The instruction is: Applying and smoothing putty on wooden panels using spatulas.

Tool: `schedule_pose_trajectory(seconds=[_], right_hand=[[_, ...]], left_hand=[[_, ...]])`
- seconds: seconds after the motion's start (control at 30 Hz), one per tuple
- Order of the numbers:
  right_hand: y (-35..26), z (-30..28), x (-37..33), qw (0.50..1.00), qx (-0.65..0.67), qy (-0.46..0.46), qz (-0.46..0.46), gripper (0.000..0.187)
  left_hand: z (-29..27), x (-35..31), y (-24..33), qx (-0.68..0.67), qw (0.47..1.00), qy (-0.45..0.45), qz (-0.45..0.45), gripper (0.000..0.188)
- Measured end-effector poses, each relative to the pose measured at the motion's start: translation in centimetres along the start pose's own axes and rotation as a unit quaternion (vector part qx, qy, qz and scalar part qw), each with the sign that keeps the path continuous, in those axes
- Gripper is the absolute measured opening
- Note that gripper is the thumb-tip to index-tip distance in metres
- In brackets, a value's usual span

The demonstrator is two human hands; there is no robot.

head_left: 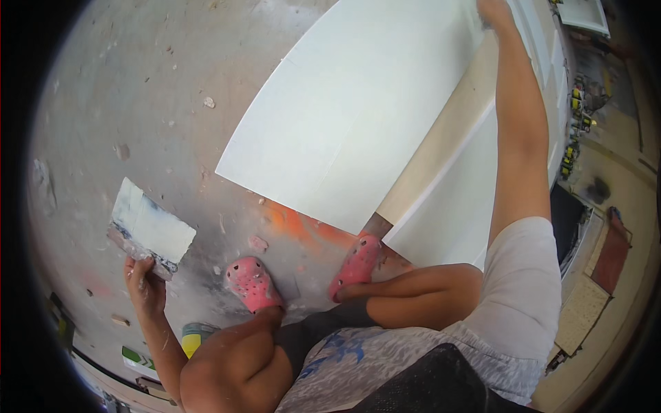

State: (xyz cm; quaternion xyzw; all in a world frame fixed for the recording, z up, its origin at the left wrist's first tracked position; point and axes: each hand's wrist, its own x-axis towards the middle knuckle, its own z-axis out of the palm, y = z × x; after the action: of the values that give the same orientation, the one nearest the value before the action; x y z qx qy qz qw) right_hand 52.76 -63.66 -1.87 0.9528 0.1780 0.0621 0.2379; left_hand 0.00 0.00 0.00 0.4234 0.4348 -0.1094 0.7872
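My left hand point(146, 286) grips the lower edge of a small rectangular board point(153, 224), thumb on top. White putty-like paste coats the board, with dark smears and crusted edges. Far off at the upper right, my right hand point(493, 12) is at a large white panel point(330, 103), its arm stretched out. The fingers there look curled, but the picture's edge and blur hide whatever they hold. A beige strip point(444, 134) runs lengthwise along the panel, with a raised white edge beside it. The strip's near end is a darker brown.
My feet in pink clogs point(253, 283) stand by the panel's near end. The grey floor point(138, 82) carries dried lumps and orange paint point(292, 224). Beside my left leg is a container point(196, 336). Boards point(585, 313) and a row of yellow-and-black items point(573, 138) lie at right.
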Motion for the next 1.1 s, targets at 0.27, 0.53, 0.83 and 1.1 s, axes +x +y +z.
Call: schedule_pose_trajectory(seconds=[0.27,0.53,0.83,1.1], right_hand=[[-9.1,-4.6,1.8,0.939,0.161,-0.095,0.287,0.022],[-3.8,-3.0,-2.0,0.917,-0.190,-0.002,-0.350,0.011],[-16.0,-12.0,-9.6,0.985,0.117,-0.114,-0.047,0.018],[-26.8,-20.7,-19.6,0.968,0.199,-0.150,0.009,0.023]], left_hand=[[0.0,-0.8,1.0,0.011,1.000,0.029,0.002,0.044],[0.1,1.3,-0.5,-0.008,1.000,-0.002,-0.024,0.047],[-0.2,1.3,-0.4,-0.024,0.997,-0.073,-0.031,0.040],[0.5,1.6,-2.1,-0.088,0.980,-0.178,0.002,0.027]])
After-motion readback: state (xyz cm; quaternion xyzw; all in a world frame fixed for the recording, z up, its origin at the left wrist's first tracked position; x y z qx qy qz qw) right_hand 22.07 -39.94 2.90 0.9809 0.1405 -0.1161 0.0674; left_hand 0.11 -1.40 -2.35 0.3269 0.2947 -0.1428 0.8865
